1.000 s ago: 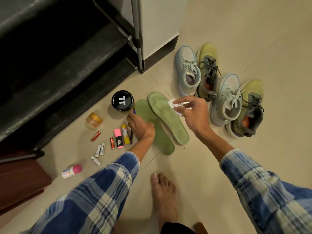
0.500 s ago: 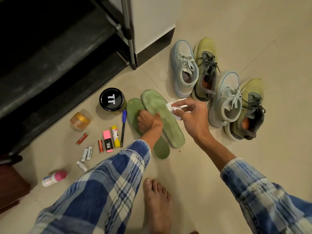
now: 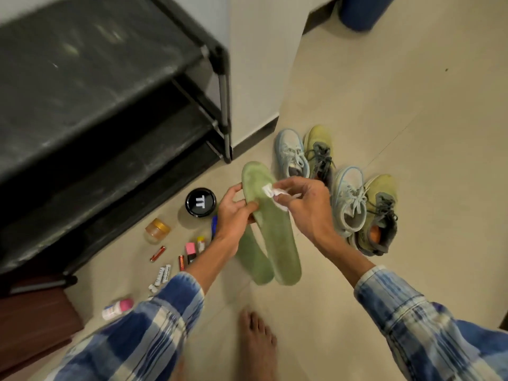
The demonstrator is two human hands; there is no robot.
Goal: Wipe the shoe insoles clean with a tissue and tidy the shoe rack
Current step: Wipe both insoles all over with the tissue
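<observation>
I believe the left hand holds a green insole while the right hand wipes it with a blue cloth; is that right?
Not quite: in the head view the right hand wipes with a white tissue; the left hand holds the green insole.

The lower insole (image 3: 254, 259) lies partly under the upper insole (image 3: 272, 229) and the left hand (image 3: 233, 213). A blue pen (image 3: 214, 224) at that hand's 9 o'clock shows only a stub. The tissue (image 3: 270, 191) is mostly buried inside the right hand (image 3: 308, 213). At 1 o'clock a blue object (image 3: 362, 9) is cut by the top edge.
</observation>
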